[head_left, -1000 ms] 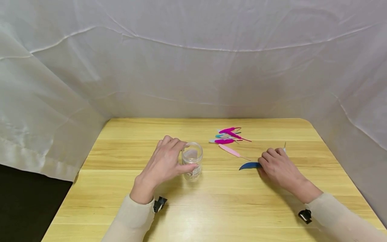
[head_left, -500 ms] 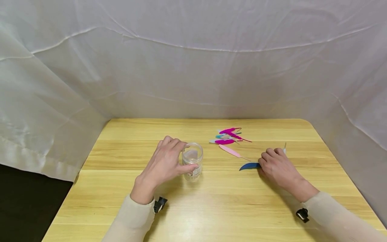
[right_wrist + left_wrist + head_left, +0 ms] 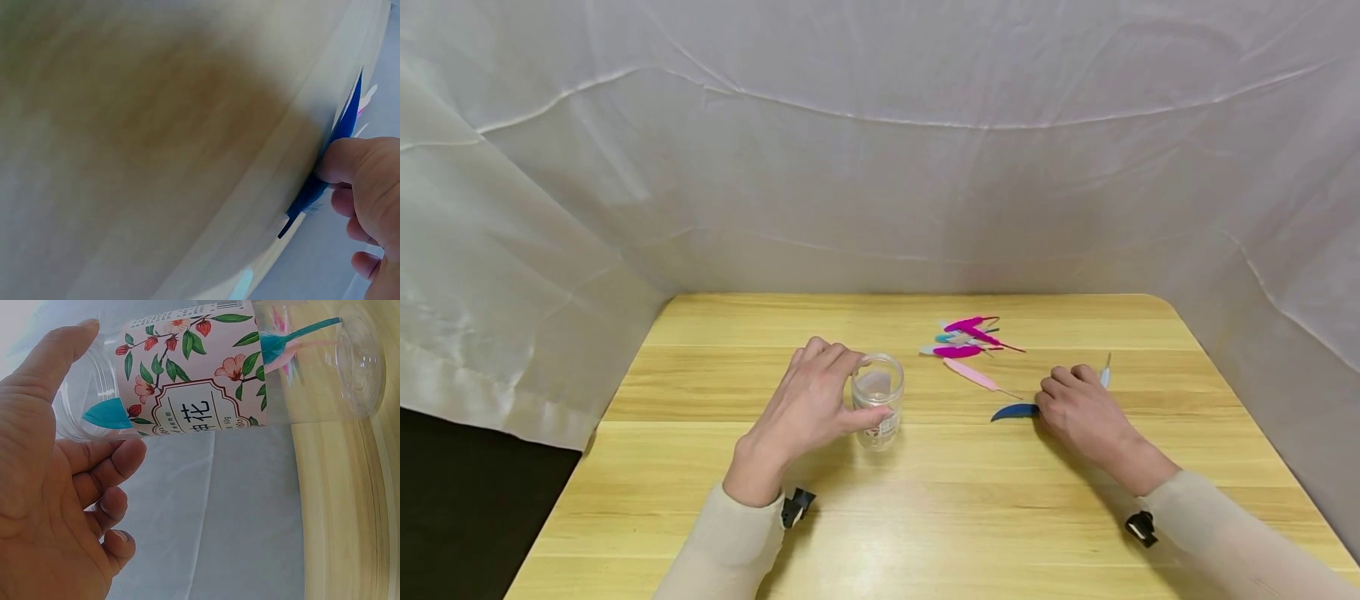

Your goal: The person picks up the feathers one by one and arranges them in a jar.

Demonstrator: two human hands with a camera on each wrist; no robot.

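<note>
My left hand [image 3: 808, 408] curls round a small clear jar [image 3: 877, 400] that stands upright and open-mouthed on the wooden table [image 3: 925, 517]. In the left wrist view the jar [image 3: 206, 369] bears a floral label, with the thumb and fingers [image 3: 106, 469] round it. Teal shapes show through its wall; I cannot tell if they are inside. My right hand [image 3: 1078, 408] lies with curled fingers on the quill end of a dark blue feather [image 3: 1013, 412]. In the right wrist view the thumb [image 3: 350, 159] pinches that blue feather [image 3: 340, 134] against the tabletop.
A small pile of magenta, teal and pale feathers [image 3: 966, 337] lies behind the jar to the right. A pink feather [image 3: 972, 375] lies nearer. A pale feather [image 3: 1105, 372] pokes out beyond my right hand. White cloth walls [image 3: 880, 167] surround the table.
My right hand has slid slightly left and away from me, taking the blue feather a little leftward. The left hand and jar have not moved.
</note>
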